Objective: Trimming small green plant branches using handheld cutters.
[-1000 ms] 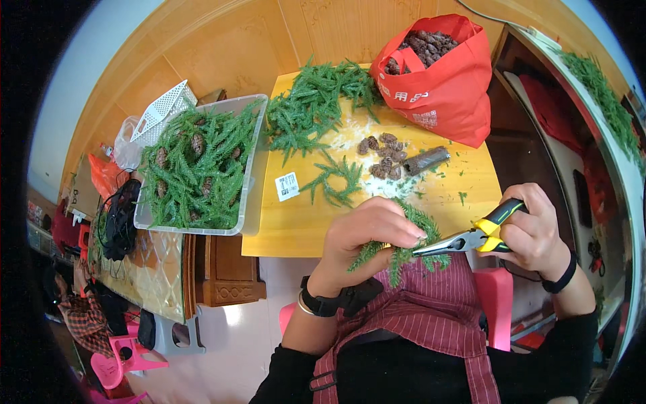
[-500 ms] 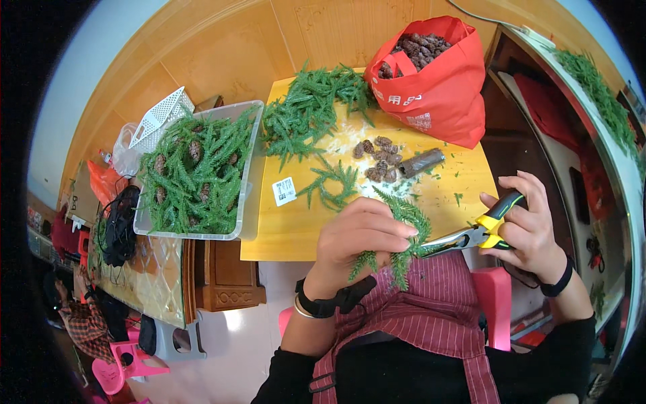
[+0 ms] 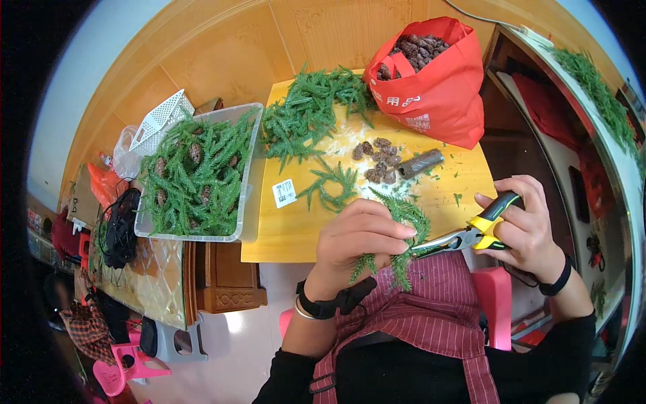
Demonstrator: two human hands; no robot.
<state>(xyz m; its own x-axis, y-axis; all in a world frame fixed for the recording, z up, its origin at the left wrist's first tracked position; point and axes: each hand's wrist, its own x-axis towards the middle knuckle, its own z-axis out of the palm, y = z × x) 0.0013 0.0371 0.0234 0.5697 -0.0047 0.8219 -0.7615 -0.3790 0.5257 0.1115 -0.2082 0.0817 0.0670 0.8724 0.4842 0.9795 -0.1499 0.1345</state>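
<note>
My left hand (image 3: 360, 236) pinches a green artificial pine sprig (image 3: 412, 219) in front of the yellow table's near edge. My right hand (image 3: 528, 225) is wrapped round the yellow-and-black handles of a pair of long-nose pliers (image 3: 464, 237). The pliers' jaws reach into the sprig beside my left fingertips; what they grip there is hidden by the needles. Just beyond my left hand, a small ring of pine twig (image 3: 331, 187) lies on the table. Several loose pine cones (image 3: 382, 160) rest farther back, next to a dark roll (image 3: 421, 163).
A red bag (image 3: 431, 101) full of pine cones stands at the table's back right. Behind lies a heap of green sprigs (image 3: 303, 108). To the left, a clear plastic bin (image 3: 250, 178) holds sprigs with cones. A white label card (image 3: 284, 193) lies on the yellow table (image 3: 282, 236).
My right hand and the pliers have shifted slightly left, and the jaws sit a little deeper in the sprig. My left hand stays nearly in place.
</note>
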